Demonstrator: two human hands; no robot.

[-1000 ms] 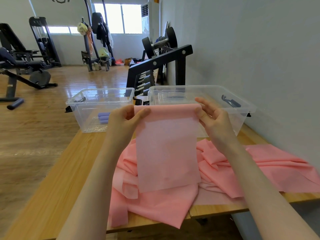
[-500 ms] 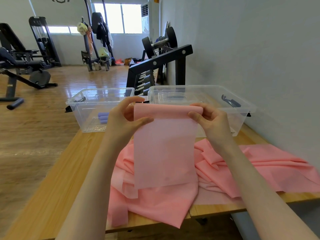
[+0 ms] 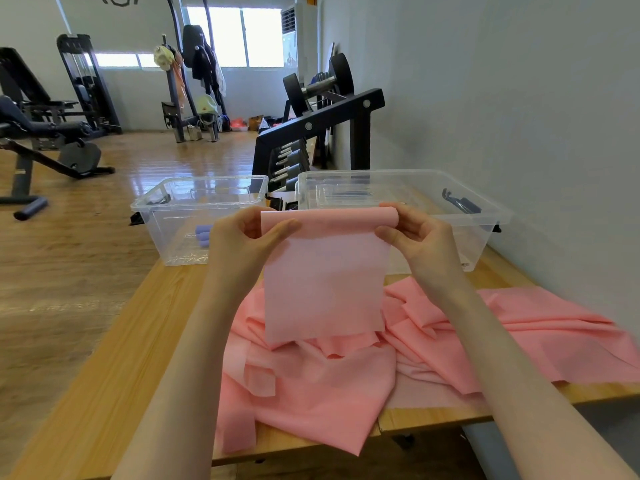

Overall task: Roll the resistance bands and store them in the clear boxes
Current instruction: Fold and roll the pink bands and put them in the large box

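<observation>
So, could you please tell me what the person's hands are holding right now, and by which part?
Both hands hold one pink resistance band by its rolled top edge: the left hand pinches the left end, the right hand the right end.

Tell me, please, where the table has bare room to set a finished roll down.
Bare wood runs down the table, between its left edge and the pink bands. Boxes fill the far end; bands crowd the middle and right.

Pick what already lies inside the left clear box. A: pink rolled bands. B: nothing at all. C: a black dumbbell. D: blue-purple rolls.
D: through the wall of the left clear box, a couple of blue-purple rolls lie on its floor, while the pink band is held up by both hands.
</observation>
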